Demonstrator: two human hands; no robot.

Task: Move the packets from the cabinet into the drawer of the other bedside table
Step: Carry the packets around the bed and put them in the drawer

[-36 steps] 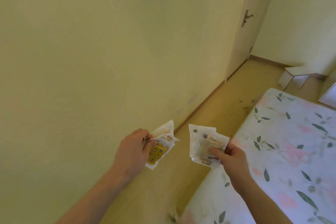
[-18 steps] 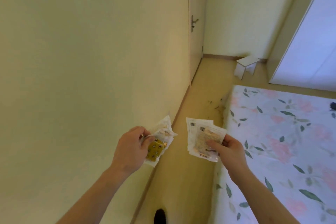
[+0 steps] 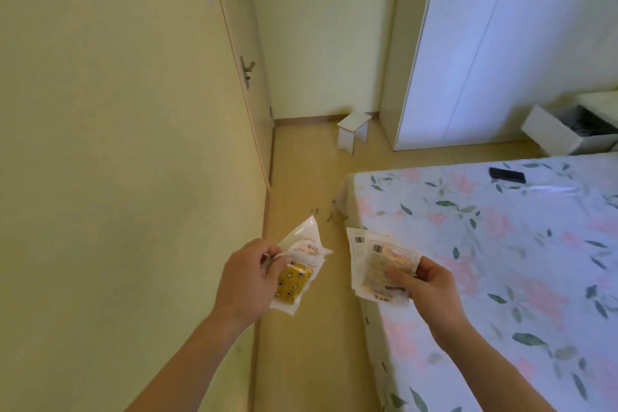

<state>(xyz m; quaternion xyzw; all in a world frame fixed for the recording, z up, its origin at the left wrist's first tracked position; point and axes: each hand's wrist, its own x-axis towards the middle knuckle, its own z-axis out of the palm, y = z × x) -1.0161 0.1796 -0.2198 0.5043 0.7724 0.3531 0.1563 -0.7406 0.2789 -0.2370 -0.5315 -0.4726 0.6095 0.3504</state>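
Observation:
My left hand (image 3: 245,281) grips a small bunch of packets (image 3: 301,264): white wrappers, the front one with a yellow patterned insert. My right hand (image 3: 424,284) pinches a fan of flat clear packets (image 3: 374,261) with barcodes and pale brown contents, thumb on top. Both hands are held out at chest height over the strip of floor between the wall and the bed. Far right, beyond the bed, a white bedside table has its drawer (image 3: 565,130) pulled open with dark things inside.
A bed (image 3: 501,261) with a floral sheet fills the right, a black object (image 3: 506,174) lying on it. A shut door (image 3: 247,77) is in the left wall. A small white stool (image 3: 353,130) stands on the wooden floor by a white wardrobe (image 3: 495,43).
The view has swung right: the door moved left, and the wardrobe, more bed and the open drawer came into sight. Both hands keep the same hold on their packets.

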